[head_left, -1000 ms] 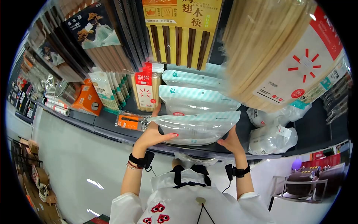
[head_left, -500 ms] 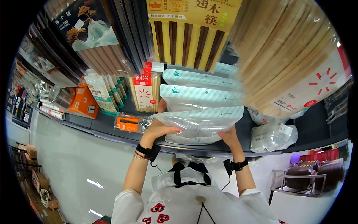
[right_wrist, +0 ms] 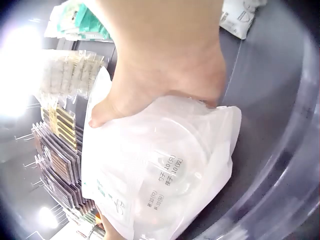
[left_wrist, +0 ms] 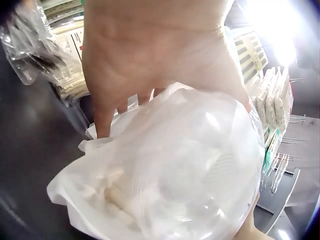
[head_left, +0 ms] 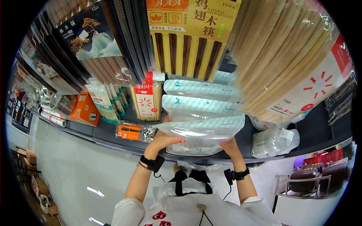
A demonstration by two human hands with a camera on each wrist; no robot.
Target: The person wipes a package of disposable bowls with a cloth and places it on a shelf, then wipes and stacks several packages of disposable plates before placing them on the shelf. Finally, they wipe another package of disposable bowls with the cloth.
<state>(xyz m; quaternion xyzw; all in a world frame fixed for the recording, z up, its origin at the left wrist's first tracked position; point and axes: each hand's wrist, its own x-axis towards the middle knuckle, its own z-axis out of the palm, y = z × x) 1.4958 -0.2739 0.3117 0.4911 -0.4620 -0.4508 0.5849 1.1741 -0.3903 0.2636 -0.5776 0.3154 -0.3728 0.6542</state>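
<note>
A clear and white plastic bag with a teal-striped top (head_left: 203, 130) stands at the shelf's front, between the two hands. The left hand (head_left: 163, 140) grips its left end, thumb on the front face and fingers behind. On its right end the right hand (head_left: 230, 146) has its thumb in front, other fingers hidden. The left wrist view shows the left hand (left_wrist: 160, 55) over the crinkled bag (left_wrist: 185, 160). In the right wrist view, the right hand (right_wrist: 160, 70) holds the bag (right_wrist: 165, 165), printed with black characters and containing round clear pieces.
Similar striped bags (head_left: 203, 103) stand behind. Left are an orange packet (head_left: 130, 132), a chopstick pack (head_left: 148, 101) and an orange box (head_left: 85, 111); right, a wrapped bundle (head_left: 273, 142). Chopstick packs (head_left: 188, 49) and a large stick bundle (head_left: 279, 56) hang above.
The head view has shifted between frames. The front bag and both hands remain together near the shelf edge, with the bag leaning and creasing slightly differently.
</note>
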